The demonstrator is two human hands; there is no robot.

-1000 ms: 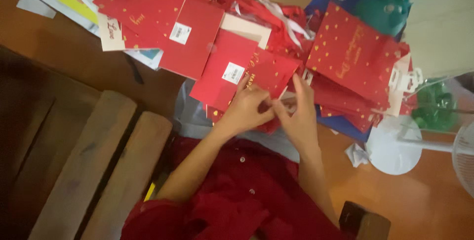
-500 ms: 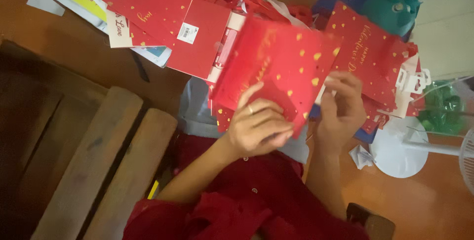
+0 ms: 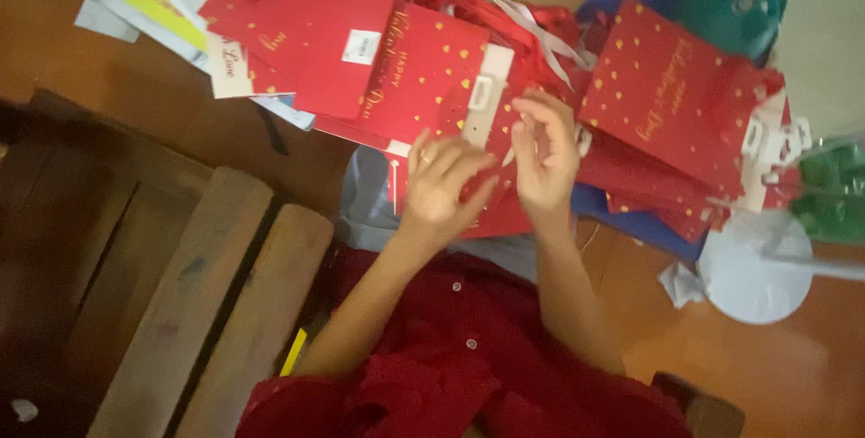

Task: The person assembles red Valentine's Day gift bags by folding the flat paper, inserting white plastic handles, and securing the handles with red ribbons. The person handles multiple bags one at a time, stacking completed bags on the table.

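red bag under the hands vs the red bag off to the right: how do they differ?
The red bag under the hands lies just ahead of the left hand and right hand, with its pale cardboard top strip showing; the red bag on the right lies untouched, apart from both hands. The first sits tilted one way, the second tilted the other, on a heap of more bags. Both are flat, red, dotted with gold hearts and gold script.

Left hand [image 3: 443, 187] palm down with fingers spread, ring on one finger, right hand [image 3: 546, 151] raised beside it, fingers loosely curled, both forearms bare
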